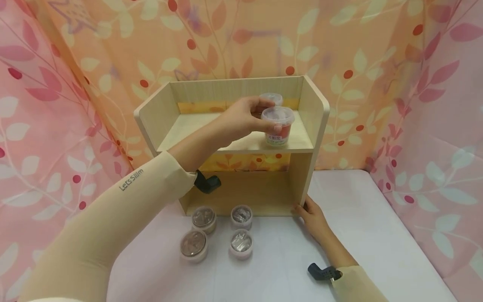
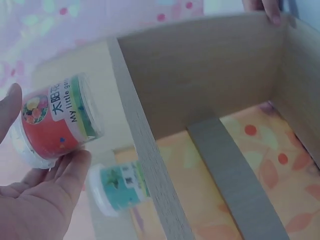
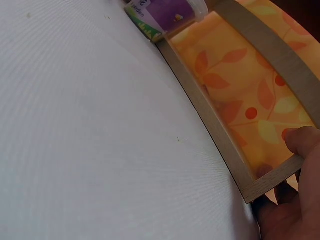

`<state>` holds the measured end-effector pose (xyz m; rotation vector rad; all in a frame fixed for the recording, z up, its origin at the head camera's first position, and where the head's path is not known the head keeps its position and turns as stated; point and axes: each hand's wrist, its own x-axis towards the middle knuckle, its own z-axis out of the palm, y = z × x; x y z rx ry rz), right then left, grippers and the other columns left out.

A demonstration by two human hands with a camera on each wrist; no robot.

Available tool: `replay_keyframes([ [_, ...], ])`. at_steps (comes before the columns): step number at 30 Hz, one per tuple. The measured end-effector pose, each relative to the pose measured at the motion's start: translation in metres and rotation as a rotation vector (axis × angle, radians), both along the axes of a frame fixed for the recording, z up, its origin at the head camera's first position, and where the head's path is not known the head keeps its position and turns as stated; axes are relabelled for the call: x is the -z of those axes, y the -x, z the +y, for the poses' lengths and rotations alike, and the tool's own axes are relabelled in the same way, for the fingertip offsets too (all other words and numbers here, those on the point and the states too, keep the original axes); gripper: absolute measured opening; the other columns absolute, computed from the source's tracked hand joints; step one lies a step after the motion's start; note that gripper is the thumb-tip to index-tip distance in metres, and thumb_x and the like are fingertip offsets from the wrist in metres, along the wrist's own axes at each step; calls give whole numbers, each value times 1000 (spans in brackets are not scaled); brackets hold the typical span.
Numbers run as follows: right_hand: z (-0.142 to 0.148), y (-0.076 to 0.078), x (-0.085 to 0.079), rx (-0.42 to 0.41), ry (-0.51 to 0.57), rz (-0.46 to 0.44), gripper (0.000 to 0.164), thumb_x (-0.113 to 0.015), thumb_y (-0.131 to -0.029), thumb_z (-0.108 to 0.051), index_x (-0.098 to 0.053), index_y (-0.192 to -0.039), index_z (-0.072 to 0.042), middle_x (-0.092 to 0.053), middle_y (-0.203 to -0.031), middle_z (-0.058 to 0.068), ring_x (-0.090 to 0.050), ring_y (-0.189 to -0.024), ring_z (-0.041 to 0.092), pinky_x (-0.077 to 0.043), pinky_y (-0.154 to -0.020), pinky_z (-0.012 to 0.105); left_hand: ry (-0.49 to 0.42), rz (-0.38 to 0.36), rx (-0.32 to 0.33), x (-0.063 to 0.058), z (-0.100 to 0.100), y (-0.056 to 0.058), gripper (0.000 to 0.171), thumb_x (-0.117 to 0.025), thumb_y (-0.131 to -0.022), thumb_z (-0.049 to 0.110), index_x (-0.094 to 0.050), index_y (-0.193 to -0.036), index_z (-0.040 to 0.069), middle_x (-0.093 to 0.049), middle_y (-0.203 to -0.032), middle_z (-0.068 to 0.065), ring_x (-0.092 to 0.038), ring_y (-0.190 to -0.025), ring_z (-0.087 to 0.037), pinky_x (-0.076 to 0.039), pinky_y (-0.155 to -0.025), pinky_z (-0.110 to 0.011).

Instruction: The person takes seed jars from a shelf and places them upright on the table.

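Observation:
My left hand (image 1: 241,119) grips a clear-lidded plastic cup (image 1: 278,136) with a red label, at the front right of the upper level of a pale wooden shelf (image 1: 211,130). In the left wrist view, that red cup (image 2: 52,122) has its wall between thumb and fingers. Behind it on the upper level stands a second lidded cup (image 1: 273,98), whose teal label (image 2: 122,185) shows in the left wrist view. Low at the shelf's right side panel, my right hand (image 1: 315,220) holds the panel's edge, thumb on the inner face and fingers outside.
On the white tabletop (image 1: 347,201), several lidded cups (image 1: 241,243) stand in front of the shelf. One purple-labelled cup (image 3: 172,15) appears near the shelf's bottom edge in the right wrist view. Floral cloth (image 1: 211,37) hangs behind and at both sides.

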<state>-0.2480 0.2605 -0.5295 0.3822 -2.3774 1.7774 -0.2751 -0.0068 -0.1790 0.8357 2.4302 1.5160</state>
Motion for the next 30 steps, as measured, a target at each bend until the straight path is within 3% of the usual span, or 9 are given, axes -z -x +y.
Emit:
replay_keyframes([
  [7,2,0,1,-13,20,19,59,-59,-104,-10,-37,-159,-12,-53,-148,24,-56,-131,40,-50,-93,13,5,-24,11,12,-5,-32,71,-88,-83,21,-54,-144,7,-65,-130,-3,-66,-113,-16,-57,-97,-30],
  [15,1,-1,3,-5,23,52,57,-59,-104,-8,-40,-157,-9,-58,-142,23,-60,-117,2,-48,-94,11,0,-94,59,41,-13,-60,75,-90,-80,15,-52,-144,6,-64,-129,-5,-69,-110,-19,-60,-91,-33],
  [18,2,-1,4,10,-4,43,57,-59,-104,-11,-39,-157,-9,-58,-143,23,-60,-120,7,-47,-96,10,-16,-101,74,54,-16,-66,72,-90,-80,14,-54,-142,8,-66,-127,-4,-69,-111,-18,-58,-94,-30],
  [22,2,-2,4,30,-21,29,56,-59,-105,-15,-40,-157,-8,-57,-144,23,-58,-128,26,-46,-96,9,-47,-140,116,70,-17,-71,70,-89,-80,12,-55,-141,11,-66,-128,-3,-67,-115,-16,-57,-97,-29],
  [29,-9,-19,-32,44,-51,13,52,-57,-103,-2,-42,-152,5,-57,-141,29,-54,-130,38,-45,-94,7,3,-114,150,93,-15,-78,73,-91,-78,14,-56,-143,14,-64,-133,2,-64,-118,-13,-57,-96,-27],
  [30,-9,-17,-29,46,-49,14,52,-57,-103,-2,-42,-152,5,-57,-141,29,-54,-131,38,-44,-94,6,7,-117,148,96,-14,-78,73,-91,-78,13,-56,-142,14,-63,-134,2,-64,-119,-12,-57,-97,-27],
])
